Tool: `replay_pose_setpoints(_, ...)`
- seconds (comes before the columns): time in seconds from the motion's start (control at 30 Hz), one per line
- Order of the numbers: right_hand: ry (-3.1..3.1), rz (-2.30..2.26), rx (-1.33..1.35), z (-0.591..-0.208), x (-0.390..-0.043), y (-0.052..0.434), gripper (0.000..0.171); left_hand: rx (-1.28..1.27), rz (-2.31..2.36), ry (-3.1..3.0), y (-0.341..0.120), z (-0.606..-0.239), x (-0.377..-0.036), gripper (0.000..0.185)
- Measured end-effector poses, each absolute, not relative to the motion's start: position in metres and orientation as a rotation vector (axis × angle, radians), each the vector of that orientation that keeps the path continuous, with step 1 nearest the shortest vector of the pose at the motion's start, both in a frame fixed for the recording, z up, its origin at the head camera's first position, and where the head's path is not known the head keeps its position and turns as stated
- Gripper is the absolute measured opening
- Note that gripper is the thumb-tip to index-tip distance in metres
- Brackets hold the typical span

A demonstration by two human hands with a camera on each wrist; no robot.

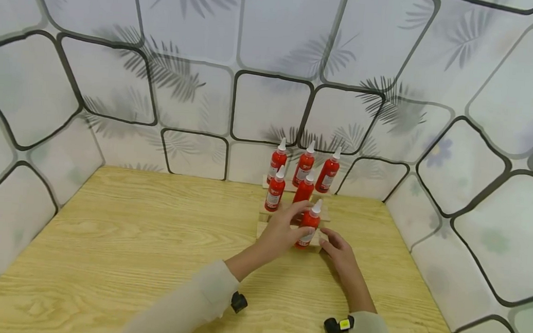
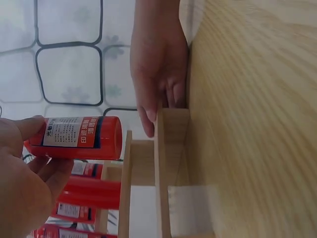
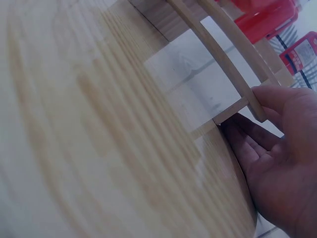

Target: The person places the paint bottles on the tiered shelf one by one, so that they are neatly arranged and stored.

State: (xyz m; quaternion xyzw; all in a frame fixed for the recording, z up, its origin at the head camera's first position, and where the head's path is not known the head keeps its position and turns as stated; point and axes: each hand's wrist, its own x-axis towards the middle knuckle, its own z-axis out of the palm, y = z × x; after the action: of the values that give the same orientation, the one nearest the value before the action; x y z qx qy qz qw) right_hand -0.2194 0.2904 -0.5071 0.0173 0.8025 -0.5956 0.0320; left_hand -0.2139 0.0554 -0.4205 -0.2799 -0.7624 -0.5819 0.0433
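Note:
My left hand [image 1: 282, 233] grips a red bottle with a white nozzle cap [image 1: 310, 221], thumb on one side and fingers on the other. In the left wrist view this red bottle [image 2: 106, 139] has its base a little apart from the front board of a tiered wooden stand [image 2: 161, 173]. At the stand's right end, my right hand [image 1: 342, 257] pinches the end of the lowest step. The right wrist view has its thumb at the board [image 3: 218, 49] and the other fingers around the end support, partly hidden.
Two similar bottles [image 1: 274, 194] stand on the middle step, and three more [image 1: 328, 175] on the top step. The stand is on a wood-grain table [image 1: 150, 241], close to the patterned back wall [image 1: 193, 153]. Another patterned wall [image 1: 488, 244] rises on the right.

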Motion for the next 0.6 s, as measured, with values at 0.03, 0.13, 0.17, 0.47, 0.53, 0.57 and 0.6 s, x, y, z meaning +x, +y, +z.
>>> replay_pose_setpoints(0.03,2.469,-1.839,0.059,-0.507,-0.22,0.29,0.057,-0.849,-1.784,-2.338,0.061,-0.419,-0.216,0.054)
replay_pose_setpoints(0.13,2.462,-1.859,0.059,-0.506,-0.22,0.288,0.055,-0.844,-1.781,-2.348,0.076,-0.413,-0.224,0.056)
replay_pose_setpoints(0.17,2.466,-1.859,0.057,-0.506,-0.22,0.288,0.054,-0.846,-1.776,-2.351,0.081,-0.412,-0.227,0.056)
replay_pose_setpoints(0.47,2.497,-1.8,0.052,-0.506,-0.22,0.289,0.059,-0.814,-1.746,-2.354,0.11,-0.409,-0.249,0.054)
replay_pose_setpoints(0.53,2.496,-1.792,0.06,-0.507,-0.219,0.29,0.06,-0.802,-1.761,-2.347,0.114,-0.408,-0.253,0.054)
replay_pose_setpoints(0.57,2.496,-1.795,0.059,-0.507,-0.22,0.29,0.059,-0.801,-1.77,-2.344,0.116,-0.408,-0.255,0.054)
replay_pose_setpoints(0.6,2.492,-1.802,0.053,-0.507,-0.22,0.29,0.059,-0.802,-1.777,-2.34,0.117,-0.408,-0.256,0.054)
